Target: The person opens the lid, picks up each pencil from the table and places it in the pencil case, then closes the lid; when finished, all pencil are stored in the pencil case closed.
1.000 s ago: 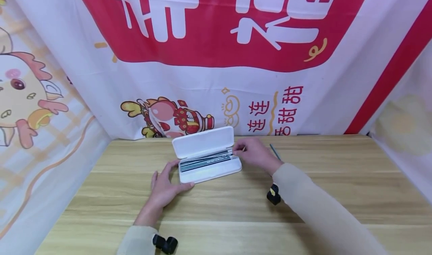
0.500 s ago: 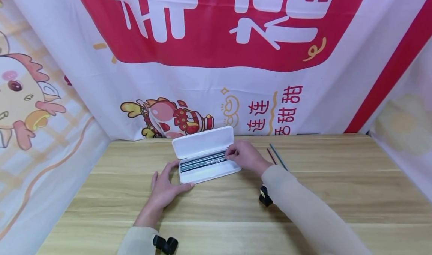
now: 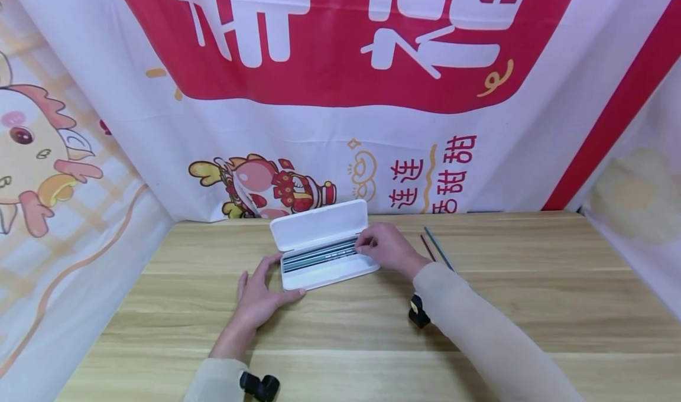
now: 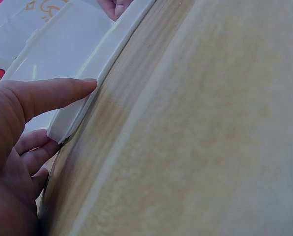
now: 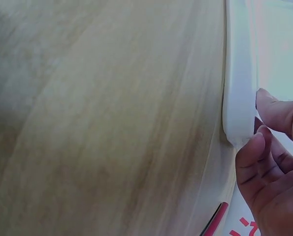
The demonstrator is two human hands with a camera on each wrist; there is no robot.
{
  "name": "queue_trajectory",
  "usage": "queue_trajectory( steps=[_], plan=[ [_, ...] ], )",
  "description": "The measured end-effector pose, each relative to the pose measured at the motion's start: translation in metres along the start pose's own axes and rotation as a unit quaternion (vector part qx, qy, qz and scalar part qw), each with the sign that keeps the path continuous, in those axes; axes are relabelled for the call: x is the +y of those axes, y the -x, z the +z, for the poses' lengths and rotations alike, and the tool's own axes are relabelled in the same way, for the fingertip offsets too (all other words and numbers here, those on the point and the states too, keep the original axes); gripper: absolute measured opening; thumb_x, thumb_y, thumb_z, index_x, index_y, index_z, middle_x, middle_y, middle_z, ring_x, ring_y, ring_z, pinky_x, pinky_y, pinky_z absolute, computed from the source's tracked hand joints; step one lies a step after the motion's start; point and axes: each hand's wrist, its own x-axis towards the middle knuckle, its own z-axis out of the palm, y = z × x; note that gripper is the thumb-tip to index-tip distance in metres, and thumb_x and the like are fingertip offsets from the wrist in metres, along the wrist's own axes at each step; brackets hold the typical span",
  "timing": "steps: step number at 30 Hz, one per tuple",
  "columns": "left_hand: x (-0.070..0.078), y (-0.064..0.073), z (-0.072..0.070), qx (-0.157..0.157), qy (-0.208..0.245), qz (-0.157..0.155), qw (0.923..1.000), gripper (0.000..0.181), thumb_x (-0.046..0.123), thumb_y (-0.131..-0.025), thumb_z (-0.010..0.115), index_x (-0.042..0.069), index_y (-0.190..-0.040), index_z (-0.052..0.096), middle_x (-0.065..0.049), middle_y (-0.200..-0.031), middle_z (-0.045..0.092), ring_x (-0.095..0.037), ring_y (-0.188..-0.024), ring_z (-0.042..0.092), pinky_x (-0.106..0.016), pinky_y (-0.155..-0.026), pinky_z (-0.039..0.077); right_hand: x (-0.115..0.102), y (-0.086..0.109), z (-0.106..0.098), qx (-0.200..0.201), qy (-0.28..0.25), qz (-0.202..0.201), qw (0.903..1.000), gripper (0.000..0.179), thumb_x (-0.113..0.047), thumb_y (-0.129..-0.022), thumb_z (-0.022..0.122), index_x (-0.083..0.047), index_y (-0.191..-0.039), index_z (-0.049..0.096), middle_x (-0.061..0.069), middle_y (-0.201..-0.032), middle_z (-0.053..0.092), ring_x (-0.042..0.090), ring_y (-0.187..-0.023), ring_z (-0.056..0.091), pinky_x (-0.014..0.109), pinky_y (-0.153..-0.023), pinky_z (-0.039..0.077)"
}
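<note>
A white pencil case [image 3: 327,274] lies on the wooden table with its lid [image 3: 319,224] tipped up at the back. Inside, dark green pencils [image 3: 314,257] lie side by side along its length. My left hand [image 3: 259,300] grips the case's left end, the thumb on the front rim and the fingers round the far corner; the left wrist view shows the thumb on the white edge. At the right end of the case, my right hand [image 3: 387,245] has bent fingers and pinches at the pencil ends, which it mostly hides.
To the right of the case, a red pencil [image 3: 428,247] and a blue-green pencil [image 3: 439,248] lie on the table [image 3: 340,343], close to the right sleeve. A printed cloth [image 3: 330,136] hangs along the table's back edge.
My right hand has shifted left over the pencil ends, uncovering the red pencil on the table. The pencils in the case lie more evenly. The left hand stays on the case.
</note>
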Motion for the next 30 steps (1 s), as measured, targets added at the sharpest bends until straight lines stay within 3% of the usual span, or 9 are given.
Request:
queue_trajectory(
  steps=[7,16,23,30],
  plan=[
    [0.001,0.001,0.0,-0.004,0.004,-0.002,1.0,0.1,0.036,-0.079,0.096,0.025,-0.163,0.041,-0.013,-0.176,0.033,-0.049,-0.166,-0.014,-0.069,-0.133,-0.014,0.006,0.013,-0.013,0.016,-0.016,-0.019,0.9996,0.01,-0.014,-0.103,0.073,-0.016,-0.106,0.082,-0.002,-0.104,0.075,0.016,-0.095,0.065,0.033,-0.086,0.059],
    [0.0,0.002,0.0,-0.007,0.005,-0.01,0.9999,0.1,0.035,-0.081,0.095,0.025,-0.163,0.041,-0.013,-0.178,0.03,-0.049,-0.166,-0.017,-0.071,-0.132,-0.013,0.018,0.051,-0.04,0.09,-0.037,-0.029,0.9949,0.008,-0.018,-0.1,0.077,-0.016,-0.106,0.082,-0.001,-0.103,0.078,0.017,-0.091,0.066,0.033,-0.078,0.057],
    [-0.001,0.002,0.001,-0.009,0.003,-0.011,0.9999,0.101,0.037,-0.08,0.095,0.025,-0.164,0.039,-0.014,-0.178,0.029,-0.051,-0.165,-0.017,-0.074,-0.131,-0.012,0.036,0.091,-0.052,0.144,-0.061,0.019,0.9876,0.013,-0.02,-0.1,0.078,-0.013,-0.111,0.081,0.004,-0.1,0.077,0.018,-0.082,0.066,0.027,-0.067,0.057],
    [-0.001,0.001,0.001,-0.013,-0.002,-0.014,0.9998,0.103,0.038,-0.08,0.095,0.025,-0.165,0.038,-0.014,-0.179,0.027,-0.05,-0.165,-0.018,-0.073,-0.131,-0.013,0.051,0.126,-0.062,0.135,-0.139,0.098,0.9762,0.019,-0.021,-0.103,0.075,-0.007,-0.115,0.077,0.016,-0.093,0.074,0.022,-0.072,0.069,0.03,-0.058,0.062]
  ],
)
